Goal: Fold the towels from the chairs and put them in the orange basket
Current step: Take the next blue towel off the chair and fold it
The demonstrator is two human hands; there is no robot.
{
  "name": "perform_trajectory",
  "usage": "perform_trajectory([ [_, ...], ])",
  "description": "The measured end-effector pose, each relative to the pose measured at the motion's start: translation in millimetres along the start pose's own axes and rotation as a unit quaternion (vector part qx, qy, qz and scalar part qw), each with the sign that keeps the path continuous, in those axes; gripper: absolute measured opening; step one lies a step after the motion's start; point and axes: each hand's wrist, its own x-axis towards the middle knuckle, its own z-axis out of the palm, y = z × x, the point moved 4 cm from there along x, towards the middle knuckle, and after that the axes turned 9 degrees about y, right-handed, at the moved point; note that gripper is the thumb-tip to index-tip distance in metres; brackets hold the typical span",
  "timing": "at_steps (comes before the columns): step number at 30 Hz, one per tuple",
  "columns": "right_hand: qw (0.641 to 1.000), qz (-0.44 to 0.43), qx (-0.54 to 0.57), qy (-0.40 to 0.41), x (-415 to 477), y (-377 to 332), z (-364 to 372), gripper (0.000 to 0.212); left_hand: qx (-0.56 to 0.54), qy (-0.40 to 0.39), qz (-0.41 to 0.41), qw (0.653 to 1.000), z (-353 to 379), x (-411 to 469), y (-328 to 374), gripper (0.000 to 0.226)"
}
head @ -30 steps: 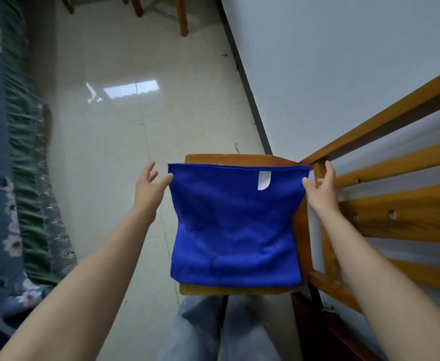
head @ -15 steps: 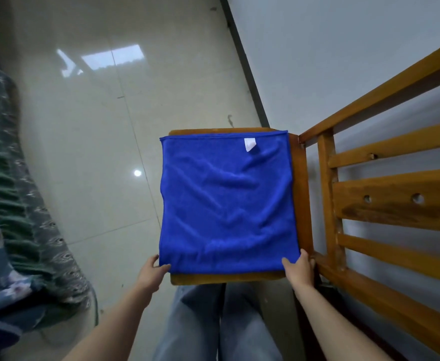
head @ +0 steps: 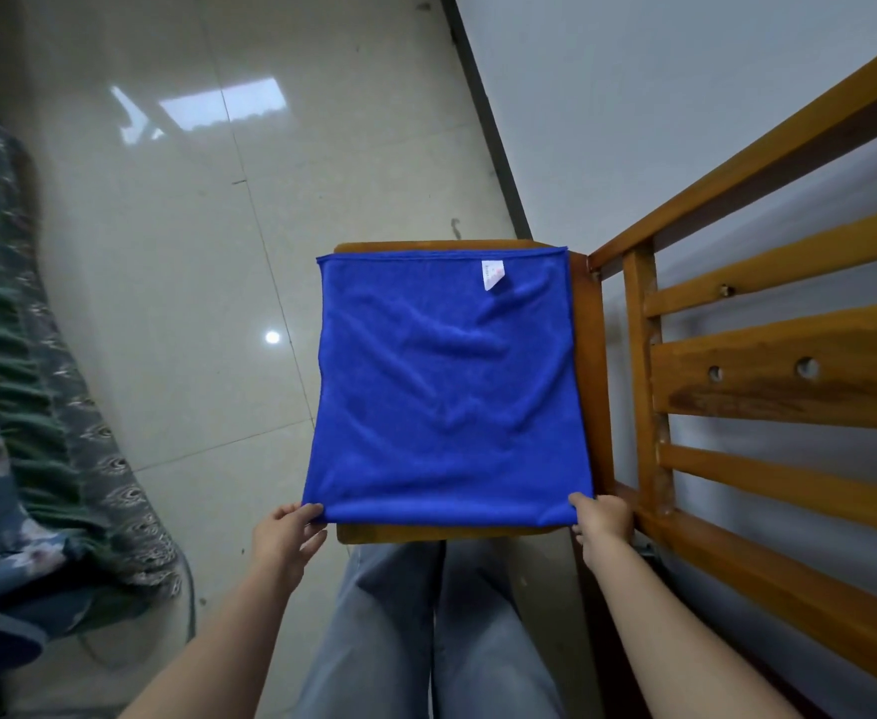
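Observation:
A blue towel (head: 446, 397) lies spread flat over the wooden chair seat (head: 589, 355), with a white label near its far right corner. My left hand (head: 288, 534) pinches the towel's near left corner at the seat's front edge. My right hand (head: 602, 518) pinches the near right corner. The towel shows a few soft creases in its middle. No orange basket is in view.
The chair's slatted wooden back (head: 783, 386) stands along the right, against a white wall (head: 659, 106). A patterned blue and green cloth (head: 21, 407) covers furniture on the left. Glossy tiled floor (head: 177, 282) lies between them. My jeans-clad legs (head: 436, 635) are below the seat.
One second ago both hands held the towel's far corners. They let it lie on the seat, came back to the near edge, and now pinch the near corners.

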Motion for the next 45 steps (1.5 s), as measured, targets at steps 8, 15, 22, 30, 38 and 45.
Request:
perform_trajectory([
  [8, 0.985, 0.059, 0.16, -0.023, -25.6, -0.8, -30.2, 0.009, 0.04, -0.075, -0.218, 0.972, -29.0, -22.0, -18.7, 0.017],
  [15, 0.993, -0.065, 0.091, -0.028, -38.1, -19.6, -35.2, 0.037, 0.062, -0.045, -0.04, 0.996, -36.2, -26.4, 2.1, 0.009],
  [22, 0.985, -0.045, 0.15, -0.068, -45.9, -61.4, -39.3, 0.013, -0.004, -0.017, 0.132, 0.991, -25.7, -46.5, 42.3, 0.023],
  [30, 0.957, -0.01, 0.255, -0.14, -55.5, -125.9, -28.1, 0.016, -0.043, -0.082, 0.141, 0.986, -6.0, -59.6, 97.9, 0.021],
  [38, 0.97, -0.152, 0.147, -0.119, -49.0, -172.8, -12.4, 0.027, 0.105, -0.03, 0.332, 0.937, 10.8, -68.0, 146.6, 0.016],
  [45, 0.973, -0.189, 0.12, -0.054, -26.6, -204.3, 4.1, 0.018, 0.106, 0.005, 0.396, 0.912, 36.9, -67.2, 187.6, 0.01],
])
